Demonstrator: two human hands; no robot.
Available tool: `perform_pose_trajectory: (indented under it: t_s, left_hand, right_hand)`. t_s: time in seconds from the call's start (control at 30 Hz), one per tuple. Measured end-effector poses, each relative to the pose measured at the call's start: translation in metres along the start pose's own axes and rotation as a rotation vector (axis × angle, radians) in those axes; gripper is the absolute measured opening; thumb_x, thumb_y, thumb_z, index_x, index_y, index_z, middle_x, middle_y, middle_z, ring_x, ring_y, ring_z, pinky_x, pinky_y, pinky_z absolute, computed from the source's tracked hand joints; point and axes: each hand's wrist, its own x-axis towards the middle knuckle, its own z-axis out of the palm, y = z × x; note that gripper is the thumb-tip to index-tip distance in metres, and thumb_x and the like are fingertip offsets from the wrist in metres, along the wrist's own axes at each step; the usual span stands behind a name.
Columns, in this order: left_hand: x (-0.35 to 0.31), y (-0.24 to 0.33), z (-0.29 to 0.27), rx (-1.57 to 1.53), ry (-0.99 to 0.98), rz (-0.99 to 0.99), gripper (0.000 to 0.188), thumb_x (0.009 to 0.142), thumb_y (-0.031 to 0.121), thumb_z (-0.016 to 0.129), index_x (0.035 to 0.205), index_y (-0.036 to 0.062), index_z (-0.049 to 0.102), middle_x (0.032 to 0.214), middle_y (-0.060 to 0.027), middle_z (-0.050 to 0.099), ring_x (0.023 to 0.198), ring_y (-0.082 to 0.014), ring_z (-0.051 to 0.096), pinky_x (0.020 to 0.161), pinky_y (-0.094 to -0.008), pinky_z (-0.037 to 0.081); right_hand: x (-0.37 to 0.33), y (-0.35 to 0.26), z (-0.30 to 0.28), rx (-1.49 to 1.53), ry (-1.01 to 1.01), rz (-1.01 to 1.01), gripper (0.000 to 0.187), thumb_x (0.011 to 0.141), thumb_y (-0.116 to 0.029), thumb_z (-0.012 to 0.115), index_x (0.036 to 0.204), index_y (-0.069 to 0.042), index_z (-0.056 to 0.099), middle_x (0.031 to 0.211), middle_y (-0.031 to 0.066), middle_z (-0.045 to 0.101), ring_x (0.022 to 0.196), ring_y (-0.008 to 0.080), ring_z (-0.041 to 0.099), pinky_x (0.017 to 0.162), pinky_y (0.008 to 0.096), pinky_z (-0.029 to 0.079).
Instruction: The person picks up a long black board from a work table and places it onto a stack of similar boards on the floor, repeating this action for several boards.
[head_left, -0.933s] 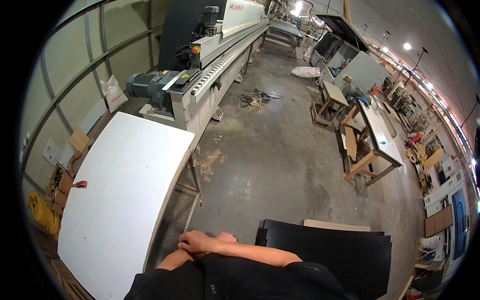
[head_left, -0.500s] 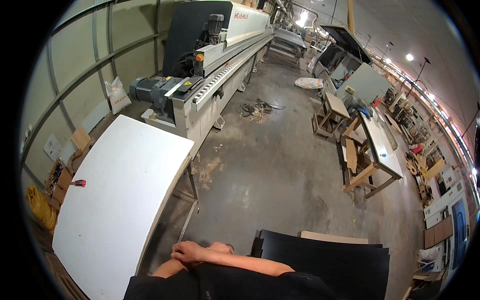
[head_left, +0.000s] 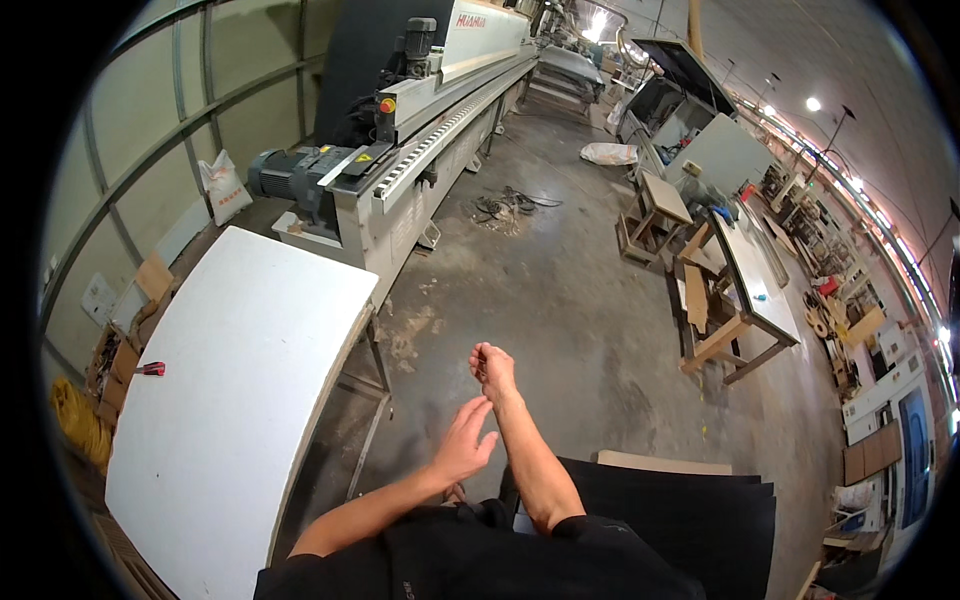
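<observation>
My left hand (head_left: 464, 441) is open, its fingers stretched out and its thumb apart. Its fingertips reach up to my right wrist; whether they touch the skin I cannot tell. My right hand (head_left: 492, 370) is raised in front of me over the grey floor, with its fingers curled in and nothing visible in them. To the left, a large white panel (head_left: 235, 390) lies flat on a metal-legged stand. A red and black utility knife (head_left: 150, 369) rests near that panel's left edge, away from both hands.
A long grey machine (head_left: 400, 205) runs beyond the panel. Cables (head_left: 510, 208) lie heaped on the floor ahead. A wooden-legged table (head_left: 750, 275) and a small wooden stand (head_left: 657, 210) stand to the right. Black sheets (head_left: 660, 520) are stacked beside me at lower right.
My hands were crossed close to my body; now both forearms reach forward, the right hand farthest out. The left hand's fingers have straightened. The whole view has shifted slightly.
</observation>
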Motion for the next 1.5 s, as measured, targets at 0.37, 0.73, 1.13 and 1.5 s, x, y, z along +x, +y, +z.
perform_pose_trajectory:
  t_s: [0.37, 0.73, 1.13, 1.5]
  left_hand:
    - [-0.008, 0.014, 0.004, -0.06, -0.208, 0.08, 0.034, 0.08, 0.013, 0.059, 0.111, 0.0004, 0.056, 0.12, -0.0177, 0.051, 0.111, -0.0336, 0.049, 0.093, -0.0386, 0.04]
    - [-0.004, 0.025, 0.0, 0.001, -0.311, 0.135, 0.034, 0.079, 0.013, 0.06, 0.11, 0.0007, 0.055, 0.116, -0.0155, 0.053, 0.107, -0.0325, 0.05, 0.09, -0.0388, 0.041]
    - [0.001, 0.025, -0.002, 0.023, -0.327, 0.09, 0.034, 0.08, 0.015, 0.06, 0.111, 0.0024, 0.055, 0.109, -0.0141, 0.053, 0.101, -0.0324, 0.052, 0.086, -0.0392, 0.043]
    - [0.0, 0.031, -0.001, -0.013, -0.46, -0.025, 0.036, 0.08, 0.017, 0.06, 0.113, 0.0034, 0.053, 0.103, -0.0121, 0.052, 0.083, -0.0293, 0.056, 0.072, -0.038, 0.047]
  right_hand:
    - [0.005, 0.014, -0.012, 0.16, -0.002, 0.146, 0.017, 0.091, -0.022, 0.05, 0.088, -0.008, 0.059, 0.078, 0.0026, 0.061, 0.066, 0.0132, 0.058, 0.06, 0.0281, 0.05]
    - [0.004, 0.014, -0.009, 0.152, -0.051, 0.164, 0.017, 0.091, -0.022, 0.051, 0.087, -0.007, 0.059, 0.079, 0.0026, 0.061, 0.068, 0.0134, 0.059, 0.063, 0.0291, 0.051]
    - [0.004, 0.024, -0.013, 0.18, -0.069, 0.238, 0.017, 0.092, -0.022, 0.049, 0.089, -0.008, 0.058, 0.08, 0.0023, 0.061, 0.07, 0.0135, 0.059, 0.064, 0.0294, 0.051]
    - [0.009, 0.038, -0.023, 0.265, -0.098, 0.298, 0.018, 0.092, -0.022, 0.048, 0.086, -0.008, 0.058, 0.077, 0.0025, 0.062, 0.064, 0.0146, 0.06, 0.06, 0.031, 0.053]
